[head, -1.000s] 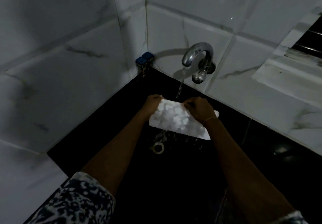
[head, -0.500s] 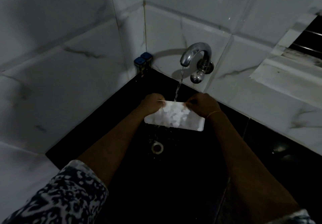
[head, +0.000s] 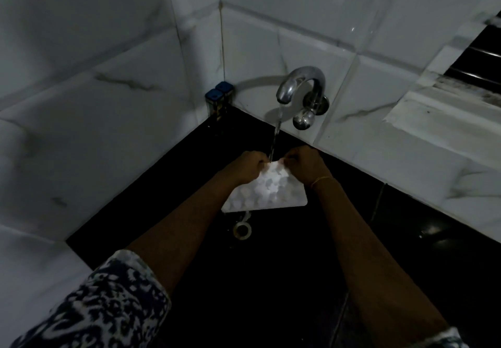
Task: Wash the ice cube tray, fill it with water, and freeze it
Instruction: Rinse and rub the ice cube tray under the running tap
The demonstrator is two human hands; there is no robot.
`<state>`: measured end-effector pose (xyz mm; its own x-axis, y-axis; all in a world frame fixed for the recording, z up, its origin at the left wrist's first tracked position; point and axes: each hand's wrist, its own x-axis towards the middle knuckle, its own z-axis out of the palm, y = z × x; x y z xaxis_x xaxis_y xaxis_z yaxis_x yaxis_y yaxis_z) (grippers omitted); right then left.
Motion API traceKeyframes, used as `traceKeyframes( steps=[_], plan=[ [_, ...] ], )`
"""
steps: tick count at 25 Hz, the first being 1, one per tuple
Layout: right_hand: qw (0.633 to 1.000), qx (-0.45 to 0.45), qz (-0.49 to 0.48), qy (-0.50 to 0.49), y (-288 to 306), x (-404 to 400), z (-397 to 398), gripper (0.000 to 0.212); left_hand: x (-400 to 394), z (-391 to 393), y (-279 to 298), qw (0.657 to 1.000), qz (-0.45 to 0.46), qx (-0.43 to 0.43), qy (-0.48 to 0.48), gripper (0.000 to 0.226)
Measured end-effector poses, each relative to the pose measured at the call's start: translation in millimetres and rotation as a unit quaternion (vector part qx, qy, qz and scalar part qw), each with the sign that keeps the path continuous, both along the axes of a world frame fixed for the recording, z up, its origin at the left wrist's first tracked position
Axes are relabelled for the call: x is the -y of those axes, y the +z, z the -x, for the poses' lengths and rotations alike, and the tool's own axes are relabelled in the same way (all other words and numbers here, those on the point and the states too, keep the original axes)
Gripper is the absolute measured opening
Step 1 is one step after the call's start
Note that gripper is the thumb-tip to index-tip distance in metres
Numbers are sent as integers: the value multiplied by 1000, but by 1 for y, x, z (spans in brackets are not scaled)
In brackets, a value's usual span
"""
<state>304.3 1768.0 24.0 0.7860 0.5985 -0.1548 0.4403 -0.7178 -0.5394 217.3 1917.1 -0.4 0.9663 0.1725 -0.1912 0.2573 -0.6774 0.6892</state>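
dim light, head view looking down into a dark sink basin (head: 271, 280) set in a corner of white marbled wall tiles (head: 108, 103). both hands meet just past frame centre, toward 12 o'clock. left hand (head: 245, 167) curled into a fist-like grip on the far left corner of the white ice cube tray (head: 267, 191); right hand (head: 305, 164) likewise curled, pinching the far right corner. neither hand shows straight fingers; knuckles face the camera, fingertips hidden under the tray edge. thin bracelet (head: 321, 180) on the right wrist. the tray hangs tilted between the hands, far edge raised, near edge dropping toward 6 o'clock, its bumpy cell side facing the camera. chrome tap (head: 301, 83) at 12 o'clock on the wall, running; the water stream (head: 276, 133) falls onto the tray's far edge in the gap between the two hands. drain ring (head: 242, 230) just below the tray's near edge, in the basin floor. two small blue-capped containers (head: 219, 98) stand in the corner at about 11 o'clock, left of the tap. patterned sleeve (head: 108, 307) at 7 o'clock on the left arm.
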Motion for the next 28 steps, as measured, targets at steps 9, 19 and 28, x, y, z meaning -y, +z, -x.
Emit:
traceKeyframes(
  steps=[9, 19, 28],
  plan=[
    [997, -18, -66, -24, -11, -1, 9, 22, -3, -7, -7, 1000, 30, 2, 6, 25],
    [990, -44, -118, -58, -21, 0, 12, 16, -6, -2, -13, 987, 128, 71, 64, 12],
    [983, -68, -149, -79, -19, -3, 7, 9, -8, 0, -12, 992, 103, 12, 69, 20]
  ],
)
